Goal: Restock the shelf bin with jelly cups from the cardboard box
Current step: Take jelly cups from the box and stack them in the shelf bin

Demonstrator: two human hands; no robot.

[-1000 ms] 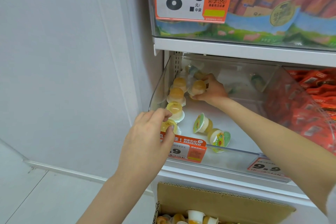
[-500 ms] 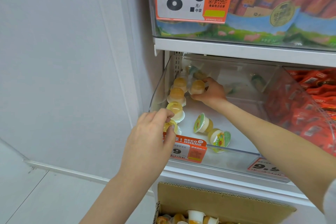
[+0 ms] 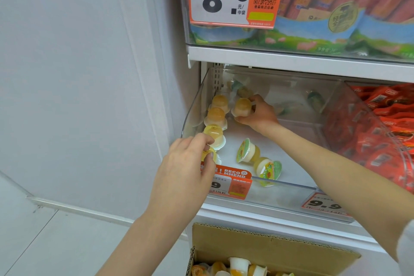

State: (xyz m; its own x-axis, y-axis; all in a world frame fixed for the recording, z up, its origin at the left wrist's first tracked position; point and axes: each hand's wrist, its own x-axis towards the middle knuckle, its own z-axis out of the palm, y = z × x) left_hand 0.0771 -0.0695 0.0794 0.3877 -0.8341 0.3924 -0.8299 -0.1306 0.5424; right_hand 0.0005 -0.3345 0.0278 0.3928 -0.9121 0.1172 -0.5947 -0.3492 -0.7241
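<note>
Little has moved: your right hand (image 3: pixel 257 114) still grips a jelly cup (image 3: pixel 242 107), your left hand (image 3: pixel 186 168) pinches another (image 3: pixel 207 154). The bin (image 3: pixel 291 186) is sparsely filled; the box (image 3: pixel 257 242) holds more.

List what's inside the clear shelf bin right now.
Inside the clear shelf bin: a row of upside-down jelly cups along its left wall, two tipped cups near the front, and both hands, left hand and right hand, each holding a cup. The back corner is blurred.
</note>
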